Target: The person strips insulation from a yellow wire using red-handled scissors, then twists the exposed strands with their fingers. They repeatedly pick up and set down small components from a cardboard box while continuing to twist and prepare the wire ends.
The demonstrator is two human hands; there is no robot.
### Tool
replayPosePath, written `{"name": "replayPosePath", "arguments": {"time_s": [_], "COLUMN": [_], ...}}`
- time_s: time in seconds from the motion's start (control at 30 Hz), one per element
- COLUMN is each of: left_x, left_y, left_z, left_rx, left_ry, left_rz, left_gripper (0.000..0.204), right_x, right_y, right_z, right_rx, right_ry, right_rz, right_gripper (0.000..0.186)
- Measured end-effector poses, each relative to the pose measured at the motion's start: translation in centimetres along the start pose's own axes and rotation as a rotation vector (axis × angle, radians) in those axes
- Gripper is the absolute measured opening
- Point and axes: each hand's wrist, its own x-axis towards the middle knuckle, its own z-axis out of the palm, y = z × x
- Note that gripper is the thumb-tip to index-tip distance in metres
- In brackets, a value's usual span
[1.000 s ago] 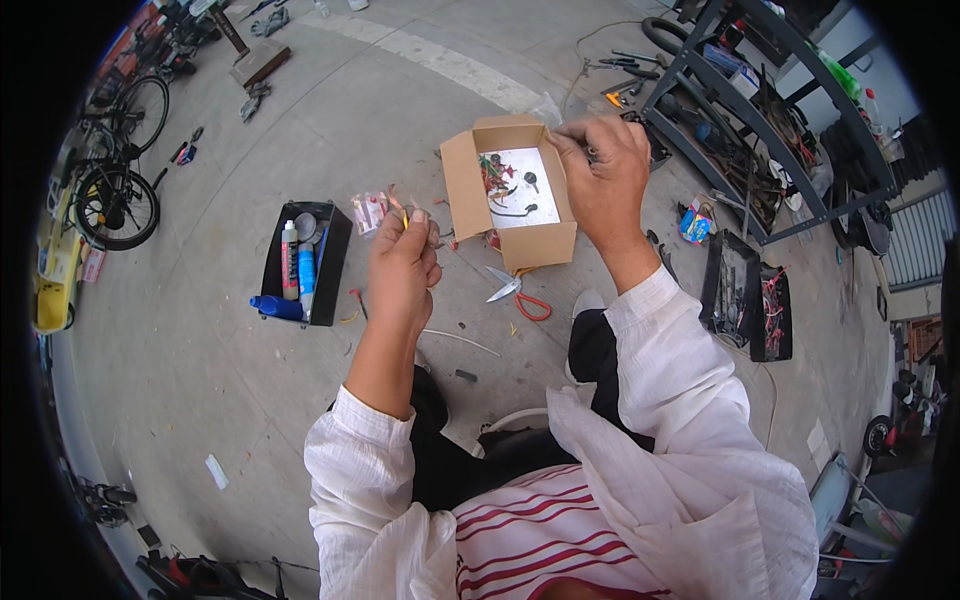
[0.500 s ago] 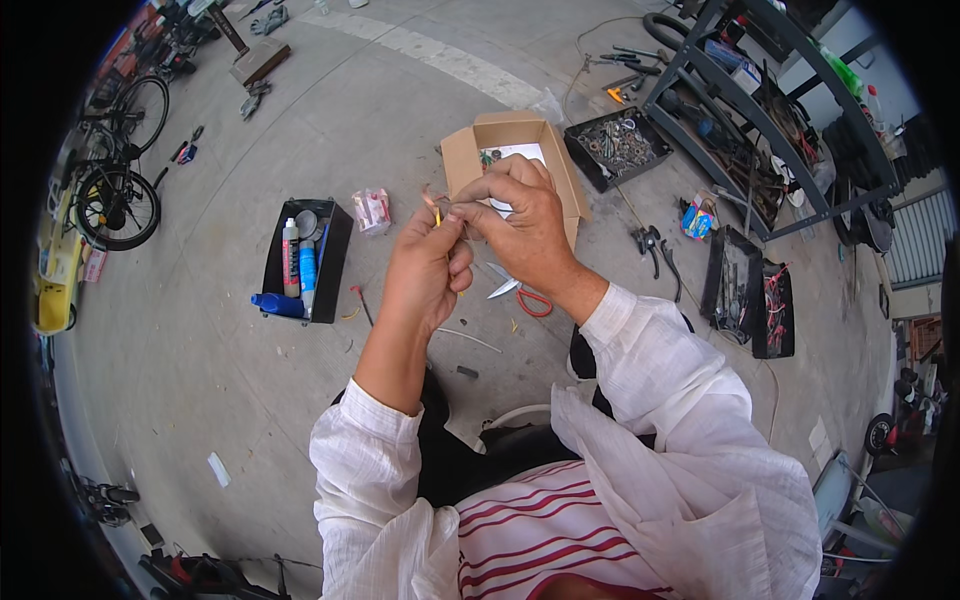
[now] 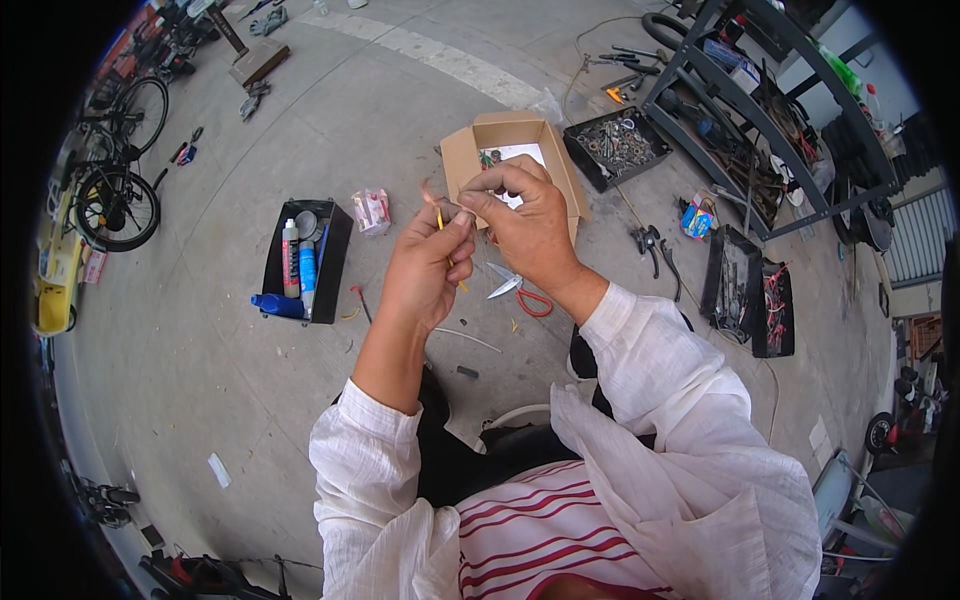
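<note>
A grey concrete floor (image 3: 270, 410) is spread beneath everything, and a cardboard box (image 3: 461, 165) with opened flaps is set on it. To the right of the box, at its far side, a dark metal rack (image 3: 757, 137) is seen loaded with mixed parts. A black bin (image 3: 338, 255) holding bottles is placed left of the box, and a black tray (image 3: 637, 173) filled with small metal parts is placed just beside the box on the right.

Both forearms are raised toward the box from its near side. The right hand (image 3: 525, 215) is angled in from the lower right, its wrist bent, so that part of the box is covered; its thumb and forefinger are brought together at the tips, but whether anything is gripped there cannot be told. The left hand (image 3: 432, 250) is held upright at the box's near left, its fingers curled and the thumb pressed against the forefinger.

Red-handled scissors (image 3: 534, 303) are laid near the box on its near side, and a pink-and-white packet (image 3: 371, 212) is seen to its left. A thin yellow wire (image 3: 440, 218), left of the box in this view, is pinched in the left hand's fingers: its coppery frayed end is projected above them, and its other end is shown below.
</note>
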Motion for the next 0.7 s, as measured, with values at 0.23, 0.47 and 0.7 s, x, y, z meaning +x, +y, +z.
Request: {"name": "replayPosePath", "arguments": {"time_s": [0.23, 0.47, 0.7], "left_x": [0.3, 0.2, -0.2], "left_y": [-0.3, 0.4, 1.5], "left_z": [-1.0, -1.5, -1.3], "left_rx": [-0.117, -0.001, -0.114], "left_ry": [-0.029, -0.004, -0.024], "left_rz": [-0.051, -0.058, -0.192], "left_gripper": [0.008, 0.009, 0.011], "right_x": [0.2, 1.0, 1.4], "right_y": [-1.1, -1.2, -0.1], "right_z": [-0.5, -1.8, -2.7], "right_rx": [0.059, 0.302, -0.390], "right_ry": [-0.071, -0.278, -0.208], "right_rz": [0.010, 0.288, -0.554], "right_gripper": [0.005, 0.007, 0.013]}}
